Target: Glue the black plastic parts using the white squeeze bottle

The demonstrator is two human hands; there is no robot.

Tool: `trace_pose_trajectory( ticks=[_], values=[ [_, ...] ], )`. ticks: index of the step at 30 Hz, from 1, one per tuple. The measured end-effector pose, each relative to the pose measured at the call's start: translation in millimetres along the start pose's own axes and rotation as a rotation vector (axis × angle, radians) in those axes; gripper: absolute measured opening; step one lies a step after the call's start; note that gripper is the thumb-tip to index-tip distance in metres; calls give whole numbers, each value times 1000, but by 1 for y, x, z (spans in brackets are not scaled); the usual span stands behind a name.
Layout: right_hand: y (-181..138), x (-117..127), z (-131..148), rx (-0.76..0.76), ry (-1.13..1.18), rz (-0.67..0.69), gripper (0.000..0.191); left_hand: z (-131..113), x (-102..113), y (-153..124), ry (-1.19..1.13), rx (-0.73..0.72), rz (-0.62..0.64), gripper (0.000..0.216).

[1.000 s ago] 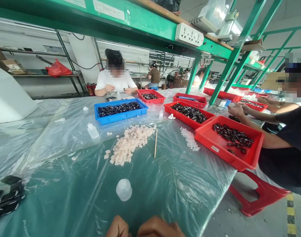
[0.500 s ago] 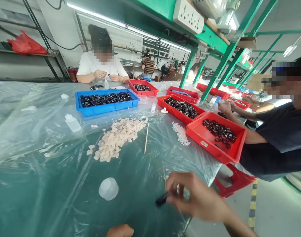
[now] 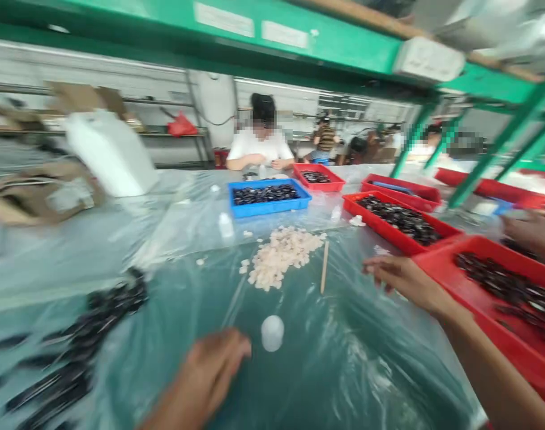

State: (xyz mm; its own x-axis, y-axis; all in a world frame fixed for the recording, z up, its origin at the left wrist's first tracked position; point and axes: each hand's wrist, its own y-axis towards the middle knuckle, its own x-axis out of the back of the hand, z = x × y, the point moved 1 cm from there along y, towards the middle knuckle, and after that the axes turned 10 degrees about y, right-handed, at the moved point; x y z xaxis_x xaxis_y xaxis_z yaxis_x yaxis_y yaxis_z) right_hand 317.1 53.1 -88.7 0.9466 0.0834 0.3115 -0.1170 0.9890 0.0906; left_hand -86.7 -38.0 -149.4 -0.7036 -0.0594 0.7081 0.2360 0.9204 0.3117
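The view is smeared by motion. My left hand (image 3: 209, 370) hovers low over the plastic-covered table (image 3: 344, 370), its fingertips just left of a small white cap (image 3: 272, 332); its fingers are too blurred to read. My right hand (image 3: 397, 278) reaches out to the right with fingers stretched, nothing visible in them, beside the near red tray (image 3: 437, 263) of black pieces. A wooden stick (image 3: 325, 275) and a heap of pale small pieces (image 3: 283, 254) lie between my hands, further back. A pile of black pieces (image 3: 88, 334) lies at my left.
A blue tray (image 3: 267, 209) and more red trays (image 3: 388, 218) of black pieces stand behind. A small white bottle (image 3: 226, 225), a white canister (image 3: 111, 152) and cardboard (image 3: 34, 191) are at the left. A person in white (image 3: 259, 146) sits opposite; a co-worker's hand (image 3: 529, 233) works at the right.
The view has swung left, showing the black pile. My right hand, which pinched a black piece, has gone forward to the red tray. My left hand has risen toward the white cap.
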Motion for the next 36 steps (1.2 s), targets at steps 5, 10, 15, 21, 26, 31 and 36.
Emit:
trace_pose_trajectory(
  ticks=[5,10,15,21,26,31,36],
  values=[
    [25,-79,13,116,191,370,39,61,76,27,467,310,-324,38],
    [36,-123,17,166,191,571,30,95,103,20,825,484,-372,15],
    [6,-140,2,163,5,745,29,106,97,14,984,481,-172,17],
    [-5,-157,-4,195,-69,643,36,117,105,13,999,461,-101,21],
    [-9,-171,-1,227,-57,569,21,113,108,19,915,494,-169,13],
    [-11,-169,2,196,4,558,22,95,103,22,544,454,-390,14],
    [-2,-163,7,84,217,585,23,54,59,28,-243,444,-388,52]
  ],
)
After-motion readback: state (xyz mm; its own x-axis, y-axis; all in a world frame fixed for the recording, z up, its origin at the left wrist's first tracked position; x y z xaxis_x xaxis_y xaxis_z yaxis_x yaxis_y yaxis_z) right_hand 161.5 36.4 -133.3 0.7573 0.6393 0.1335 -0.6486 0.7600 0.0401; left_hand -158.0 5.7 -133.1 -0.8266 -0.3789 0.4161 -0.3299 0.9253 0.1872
